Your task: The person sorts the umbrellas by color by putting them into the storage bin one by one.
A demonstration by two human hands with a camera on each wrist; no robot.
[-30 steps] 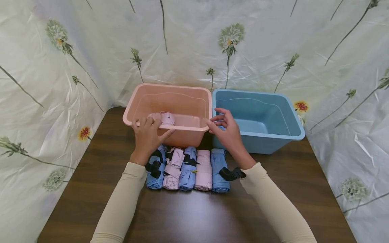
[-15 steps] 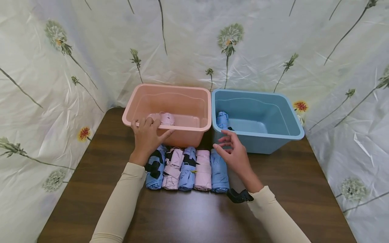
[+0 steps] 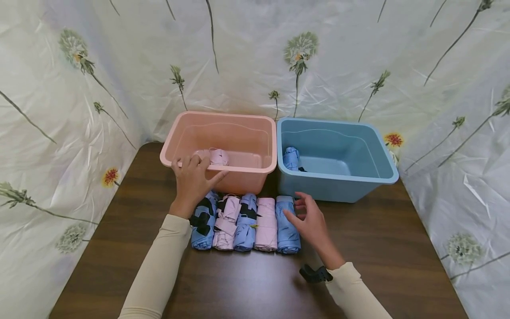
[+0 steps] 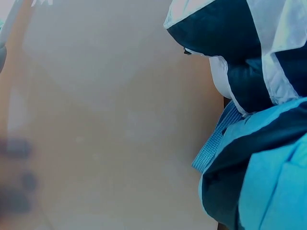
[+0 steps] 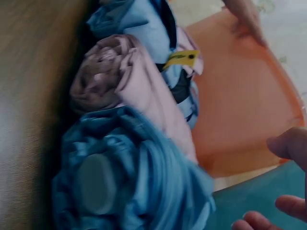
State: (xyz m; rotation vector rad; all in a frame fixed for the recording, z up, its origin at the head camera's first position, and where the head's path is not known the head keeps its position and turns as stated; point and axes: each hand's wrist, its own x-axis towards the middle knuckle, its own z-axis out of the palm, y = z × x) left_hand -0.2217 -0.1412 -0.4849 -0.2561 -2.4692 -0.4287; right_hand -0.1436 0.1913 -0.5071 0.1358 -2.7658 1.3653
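My left hand holds the front rim of the pink plastic bin, fingers over the edge and thumb outside. My right hand hovers with spread, relaxed fingers just right of a blue rolled cloth bundle, apart from it in the right wrist view. That blue roll shows a pale oval piece at its end. Left of it lie a plain pink roll, a blue one with a yellow tag, a pink one and another blue one, partly behind black straps.
A blue bin stands right of the pink one, with a blue roll at its left end. A pink roll lies inside the pink bin. Flowered sheeting surrounds the dark wooden table at the back and sides.
My right hand has left the gap between the bins and come down toward me beside the rightmost blue roll, uncovering the blue roll inside the blue bin. The left hand stays put.
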